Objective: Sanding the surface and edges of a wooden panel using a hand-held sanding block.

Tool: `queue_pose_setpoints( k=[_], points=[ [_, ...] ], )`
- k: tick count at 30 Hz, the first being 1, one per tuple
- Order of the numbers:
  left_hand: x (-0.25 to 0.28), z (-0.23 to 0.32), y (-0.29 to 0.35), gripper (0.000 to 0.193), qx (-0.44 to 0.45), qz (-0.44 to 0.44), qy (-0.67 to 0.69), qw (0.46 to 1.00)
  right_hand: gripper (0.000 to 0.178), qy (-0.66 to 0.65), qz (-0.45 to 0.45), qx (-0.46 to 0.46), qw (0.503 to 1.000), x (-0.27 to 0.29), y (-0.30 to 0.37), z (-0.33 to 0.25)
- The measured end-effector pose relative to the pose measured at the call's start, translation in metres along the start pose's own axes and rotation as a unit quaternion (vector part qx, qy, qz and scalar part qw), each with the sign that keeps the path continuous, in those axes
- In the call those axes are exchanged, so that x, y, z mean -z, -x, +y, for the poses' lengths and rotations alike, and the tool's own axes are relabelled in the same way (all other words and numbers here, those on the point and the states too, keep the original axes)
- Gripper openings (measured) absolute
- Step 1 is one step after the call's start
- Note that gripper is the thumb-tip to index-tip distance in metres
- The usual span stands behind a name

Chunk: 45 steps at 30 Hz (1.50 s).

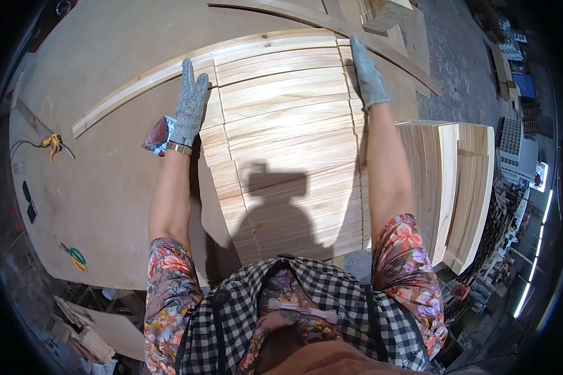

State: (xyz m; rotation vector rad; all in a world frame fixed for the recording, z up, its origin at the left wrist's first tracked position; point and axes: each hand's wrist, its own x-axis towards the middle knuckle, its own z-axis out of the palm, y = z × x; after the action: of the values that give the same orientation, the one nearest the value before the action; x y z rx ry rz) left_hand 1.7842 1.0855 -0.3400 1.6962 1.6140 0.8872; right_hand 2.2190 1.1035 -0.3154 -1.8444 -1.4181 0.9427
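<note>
A row of pale wooden boards (288, 125), packed side by side, lies before me with a shadow over its near part. My left hand (192, 103), in a grey knit glove, rests at the boards' left ends, thumb and finger stretched apart. Against the right ends lies my right hand (369, 75), also gloved, its fingers extended flat along the far corner. Beside the left glove's cuff is a folded dark red sheet (158, 135) with blue and white backing; whether it is tucked in or loose I cannot tell. A long wooden strip (169, 69) runs along the far side.
A darker long strip (394, 55) crosses the far right. More boards stand stacked (447, 181) at right. On the brown table (106, 194) are a yellow air blow gun (56, 145), green-and-orange-handled scissors (76, 257) and a small black object (29, 201).
</note>
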Motion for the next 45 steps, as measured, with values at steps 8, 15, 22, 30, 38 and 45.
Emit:
queue_pose_setpoints(
  k=[8,15,22,30,38,45],
  points=[
    [-0.005,0.028,-0.002,0.066,-0.001,-0.01,0.04,0.999,0.064,-0.283,-0.02,-0.002,0.959,0.008,-0.018,-0.004],
    [-0.009,0.009,0.064,0.061,0.049,-0.004,0.143,0.989,0.057,-0.258,0.097,0.039,0.961,0.021,0.091,-0.022],
    [-0.051,-0.013,0.061,0.067,0.014,-0.034,0.055,0.998,0.05,0.111,0.183,0.089,0.973,0.016,0.263,0.013],
    [0.086,0.007,0.071,0.071,0.009,0.085,0.125,0.989,0.028,0.127,0.216,-0.292,0.923,-0.006,0.485,-0.076],
    [0.194,-0.008,0.103,0.075,-0.055,0.023,-0.037,0.998,0.033,0.249,-0.222,-0.345,0.877,-0.105,0.679,-0.149],
    [0.204,0.04,0.218,0.064,-0.02,0.033,0.22,0.975,0.03,0.237,-0.166,0.017,0.957,-0.123,0.677,-0.1]
  ],
)
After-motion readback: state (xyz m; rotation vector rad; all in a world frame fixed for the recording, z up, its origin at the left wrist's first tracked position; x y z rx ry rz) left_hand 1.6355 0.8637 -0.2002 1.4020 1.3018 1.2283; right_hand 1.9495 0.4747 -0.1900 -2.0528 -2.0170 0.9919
